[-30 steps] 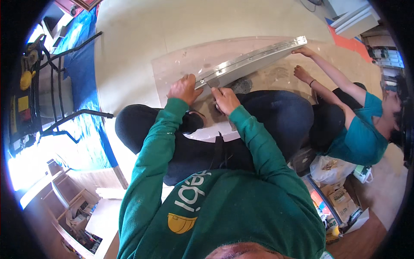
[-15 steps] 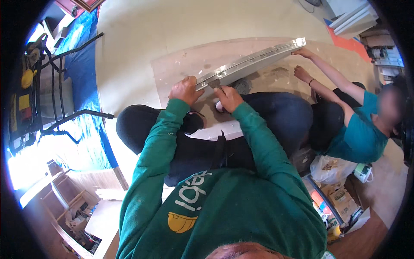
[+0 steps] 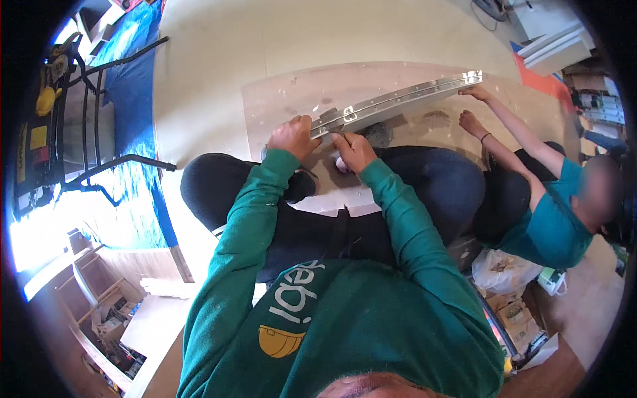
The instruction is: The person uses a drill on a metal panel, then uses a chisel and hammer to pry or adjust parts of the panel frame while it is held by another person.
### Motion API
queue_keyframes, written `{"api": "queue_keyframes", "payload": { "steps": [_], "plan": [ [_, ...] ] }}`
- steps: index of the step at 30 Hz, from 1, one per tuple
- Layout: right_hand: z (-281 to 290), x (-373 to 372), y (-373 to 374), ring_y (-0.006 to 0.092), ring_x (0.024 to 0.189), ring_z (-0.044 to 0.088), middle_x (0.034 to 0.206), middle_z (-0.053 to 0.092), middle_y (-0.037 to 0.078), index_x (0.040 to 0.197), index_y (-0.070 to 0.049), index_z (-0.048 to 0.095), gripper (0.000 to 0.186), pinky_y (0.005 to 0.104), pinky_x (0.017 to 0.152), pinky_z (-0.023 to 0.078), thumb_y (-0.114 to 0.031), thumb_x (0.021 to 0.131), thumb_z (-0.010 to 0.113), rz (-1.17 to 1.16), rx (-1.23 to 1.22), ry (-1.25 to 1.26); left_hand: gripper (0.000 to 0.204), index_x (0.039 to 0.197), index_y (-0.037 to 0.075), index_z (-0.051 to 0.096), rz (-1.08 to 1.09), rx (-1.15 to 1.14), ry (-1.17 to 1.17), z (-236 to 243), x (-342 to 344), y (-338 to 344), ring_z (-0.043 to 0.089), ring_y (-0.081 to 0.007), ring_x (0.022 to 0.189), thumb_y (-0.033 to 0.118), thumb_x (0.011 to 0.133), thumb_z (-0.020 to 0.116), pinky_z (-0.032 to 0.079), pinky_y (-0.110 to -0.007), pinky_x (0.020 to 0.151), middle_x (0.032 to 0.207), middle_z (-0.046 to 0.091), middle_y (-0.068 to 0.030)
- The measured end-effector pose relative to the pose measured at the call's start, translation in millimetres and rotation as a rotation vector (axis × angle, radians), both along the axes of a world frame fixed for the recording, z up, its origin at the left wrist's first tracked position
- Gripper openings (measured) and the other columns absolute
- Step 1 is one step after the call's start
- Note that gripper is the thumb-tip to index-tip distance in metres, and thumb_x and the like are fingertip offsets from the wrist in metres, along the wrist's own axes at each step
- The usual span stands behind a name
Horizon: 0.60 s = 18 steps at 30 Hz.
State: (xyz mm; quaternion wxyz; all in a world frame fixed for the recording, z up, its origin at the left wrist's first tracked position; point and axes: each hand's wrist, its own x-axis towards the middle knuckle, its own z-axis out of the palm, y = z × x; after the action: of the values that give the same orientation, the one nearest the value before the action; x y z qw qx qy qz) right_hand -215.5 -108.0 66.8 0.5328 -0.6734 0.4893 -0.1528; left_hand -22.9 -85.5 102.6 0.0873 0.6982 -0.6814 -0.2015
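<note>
A long pale panel (image 3: 391, 113) with a shiny riveted metal strip (image 3: 431, 87) along its upper edge slants across the middle of the head view. My left hand (image 3: 292, 138) is closed around its near end. My right hand (image 3: 352, 149), just beside it, grips a flat dark metal tool (image 3: 329, 117), kind unclear, whose end lies across the strip. A co-worker's hand (image 3: 474, 91) holds the far end; their other hand (image 3: 470, 123) hangs below it. A thin see-through sheet (image 3: 279, 93) lies on the floor underneath, and my dark-trousered knees are bent either side of my arms.
A co-worker in teal (image 3: 551, 225) crouches at my right, another person's leg (image 3: 604, 139) behind them. A black metal stand (image 3: 93, 126) is on blue sheeting (image 3: 133, 79) at left. Wooden units (image 3: 106, 298) stand lower left; bags and boxes (image 3: 511, 272) lower right; white boards (image 3: 557, 50) upper right.
The tool in my right hand now sticks up above the strip instead of below it. The whole view has shifted slightly down, and another person's leg has appeared at the right edge.
</note>
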Motion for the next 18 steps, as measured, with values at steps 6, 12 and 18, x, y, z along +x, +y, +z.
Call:
{"api": "queue_keyframes", "payload": {
  "steps": [6,12,18],
  "plan": [
    [-12,10,16,0.0453,0.079,0.059,0.08,0.06,0.03,0.083,0.005,0.059,0.049,0.0483,0.072,0.044,-0.039,0.097,0.042,-0.16,0.17,-0.102,0.041,0.088,0.004,0.055,0.038,0.034,0.005,4,-4,1,0.064,-0.0388,0.084,0.036,0.072,0.075,0.051,-0.05,0.072,0.09,0.064,-0.0176],
    [0,17,12,0.0506,0.087,0.055,0.085,0.059,0.032,0.082,0.006,0.06,0.051,0.0517,0.077,0.043,-0.038,0.097,0.038,-0.147,0.093,0.042,0.042,0.089,0.005,0.057,0.048,0.008,-0.055,-2,-5,1,0.064,-0.0378,0.086,0.038,0.071,0.076,0.051,-0.048,0.073,0.093,0.065,-0.0177],
    [3,20,13,0.0503,0.083,0.056,0.083,0.059,0.032,0.078,0.007,0.06,0.055,0.0506,0.077,0.044,-0.04,0.096,0.038,-0.192,0.22,0.046,0.043,0.091,0.005,0.057,0.056,0.027,-0.052,-5,-5,2,0.064,-0.0377,0.086,0.038,0.071,0.076,0.052,-0.048,0.074,0.094,0.064,-0.0169]
  ]
}}
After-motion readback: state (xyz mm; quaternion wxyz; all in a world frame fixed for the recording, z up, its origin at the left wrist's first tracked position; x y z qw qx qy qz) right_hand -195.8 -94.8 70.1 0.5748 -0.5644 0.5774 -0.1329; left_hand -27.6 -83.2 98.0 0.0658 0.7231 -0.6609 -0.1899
